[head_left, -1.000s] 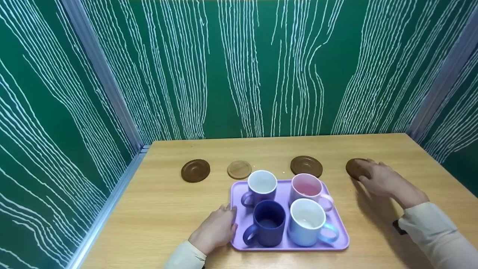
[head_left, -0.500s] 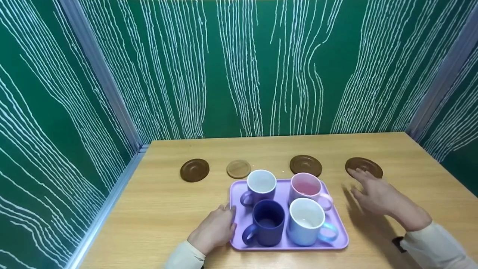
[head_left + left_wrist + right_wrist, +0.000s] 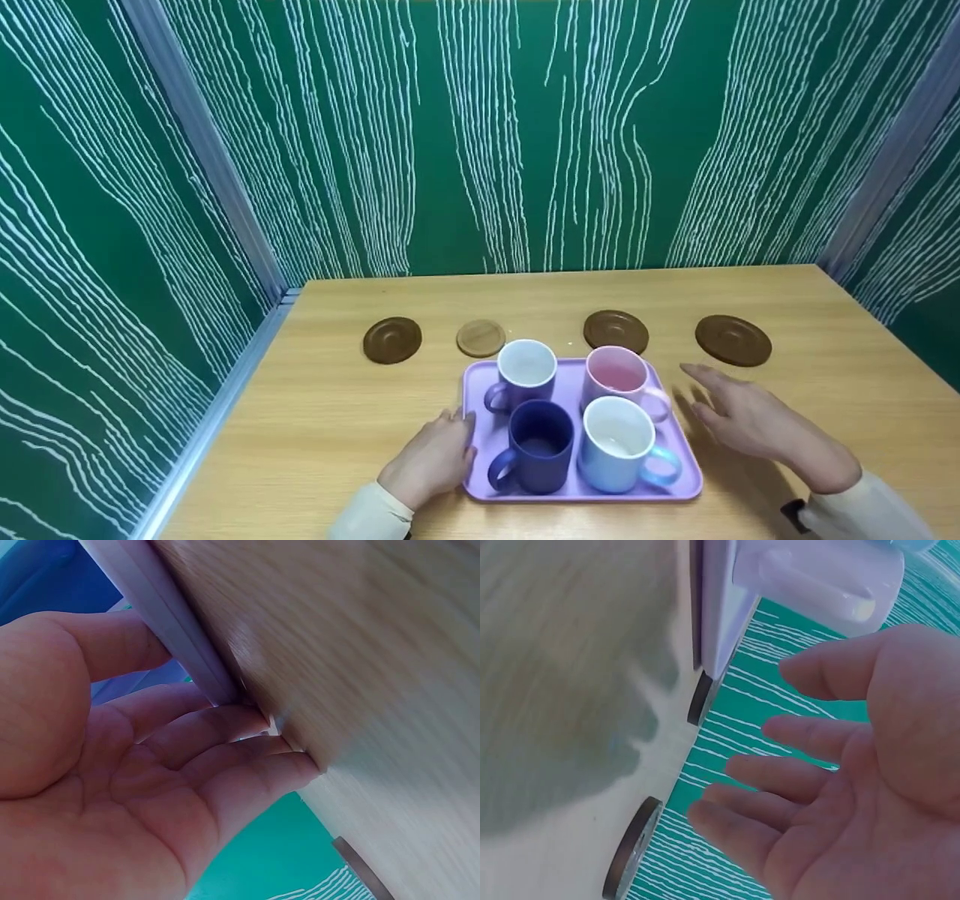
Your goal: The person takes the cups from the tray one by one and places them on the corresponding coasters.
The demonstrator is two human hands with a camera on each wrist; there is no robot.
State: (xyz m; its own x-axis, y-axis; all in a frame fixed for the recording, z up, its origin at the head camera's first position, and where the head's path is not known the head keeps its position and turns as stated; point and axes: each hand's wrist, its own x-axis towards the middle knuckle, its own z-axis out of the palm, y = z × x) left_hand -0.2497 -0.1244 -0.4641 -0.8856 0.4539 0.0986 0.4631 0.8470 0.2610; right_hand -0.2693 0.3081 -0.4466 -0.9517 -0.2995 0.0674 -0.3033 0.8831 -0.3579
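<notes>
A lilac tray (image 3: 679, 484) holds a dark blue mug (image 3: 541, 457), a white-and-blue mug (image 3: 611, 457), a purple mug with a white inside (image 3: 527, 375) and a pink mug (image 3: 609, 379). My left hand (image 3: 429, 459) lies at the tray's left side. In the left wrist view its thumb (image 3: 124, 645) touches the rim, and the fairly straight fingers (image 3: 247, 787) reach the tabletop. My right hand (image 3: 757, 420) hovers to the right of the tray, fingers spread and relaxed, holding nothing. Its thumb points toward the pink mug in the right wrist view.
Along the back of the wooden table (image 3: 337, 420) lie a dark brown coaster (image 3: 392, 340), a light wooden coaster (image 3: 481, 338), another brown coaster (image 3: 615, 330) behind the pink mug, and a brown coaster (image 3: 733, 341) at far right. Green line-patterned walls (image 3: 480, 135) enclose the table.
My right hand has drawn back from the far-right brown coaster, toward me and the tray's right side, leaving that coaster fully visible. My left hand and the tray have stayed put.
</notes>
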